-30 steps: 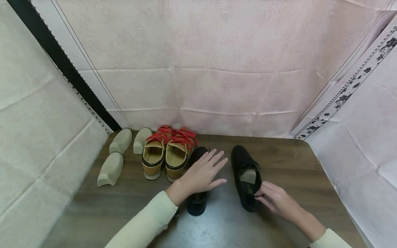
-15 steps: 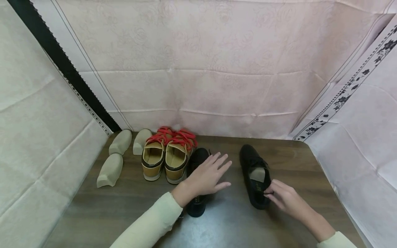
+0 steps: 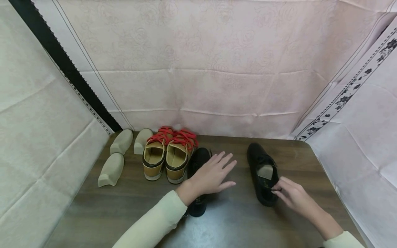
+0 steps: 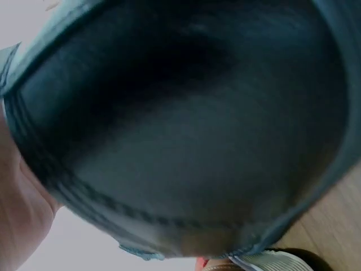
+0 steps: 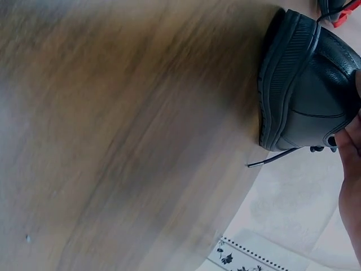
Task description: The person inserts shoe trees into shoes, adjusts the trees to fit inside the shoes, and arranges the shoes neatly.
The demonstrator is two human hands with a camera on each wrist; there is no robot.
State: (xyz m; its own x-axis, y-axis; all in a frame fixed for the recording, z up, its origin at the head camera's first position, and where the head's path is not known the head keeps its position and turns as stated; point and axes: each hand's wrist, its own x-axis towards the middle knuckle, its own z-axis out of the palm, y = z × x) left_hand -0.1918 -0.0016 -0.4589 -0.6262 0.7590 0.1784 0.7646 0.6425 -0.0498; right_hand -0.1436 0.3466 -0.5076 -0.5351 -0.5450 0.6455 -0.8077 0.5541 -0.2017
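Thumb and fingertips of my right hand (image 3: pixel 294 194) pinch the side of the opening of a black lace-up shoe (image 3: pixel 255 155). A pale insert (image 3: pixel 265 171) sits inside that shoe. In the right wrist view the same shoe (image 5: pixel 316 84) shows its ribbed sole edge, with the hand (image 5: pixel 351 169) at its collar and a loose lace beside it. My left hand (image 3: pixel 214 174), fingers spread, is over the other black shoe (image 3: pixel 197 208) and covers its middle. Close up, that shoe's dark opening (image 4: pixel 197 141) fills the left wrist view.
Two tan shoes (image 3: pixel 175 155) with red laces stand left of the left black shoe. Several pale toe-shaped inserts (image 3: pixel 111 168) lie at the far left. Patterned cloth (image 3: pixel 217 93) walls the back and sides of the wooden surface (image 3: pixel 130 213).
My right hand has moved the black shoe to the right, away from the other one. The left hand has drifted slightly right, fingers still spread.
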